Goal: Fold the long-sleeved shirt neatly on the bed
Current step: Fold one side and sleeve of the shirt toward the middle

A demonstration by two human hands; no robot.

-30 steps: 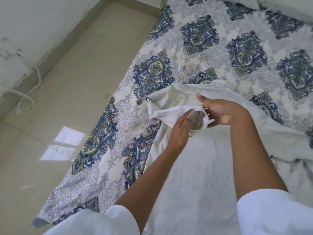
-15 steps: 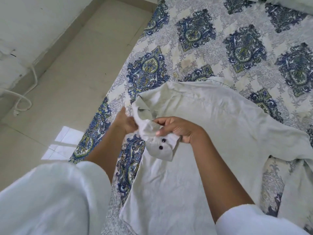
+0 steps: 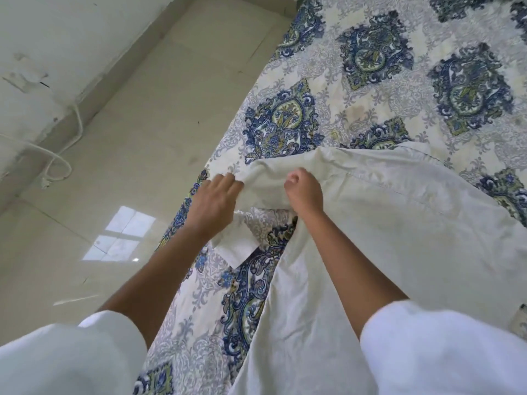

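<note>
A pale cream long-sleeved shirt [image 3: 399,223] lies spread over the bed [image 3: 370,89], which wears a white sheet with blue and green medallions. Its sleeve [image 3: 265,183] is stretched sideways toward the bed's left edge. My left hand [image 3: 212,201] grips the sleeve's outer end, fingers curled over the cloth. My right hand [image 3: 303,192] grips the same sleeve closer to the shirt's body. A white cuff end [image 3: 236,246] hangs below my left wrist onto the sheet.
The bed's left edge runs diagonally beside a tiled floor [image 3: 128,166]. A white cable [image 3: 57,163] lies by the wall at the left. My white sleeves fill the lower corners.
My hands have moved apart and up, pulling the sleeve out flat toward the bed's left edge. The buttoned cuff I held in front of me now hangs under my left wrist.
</note>
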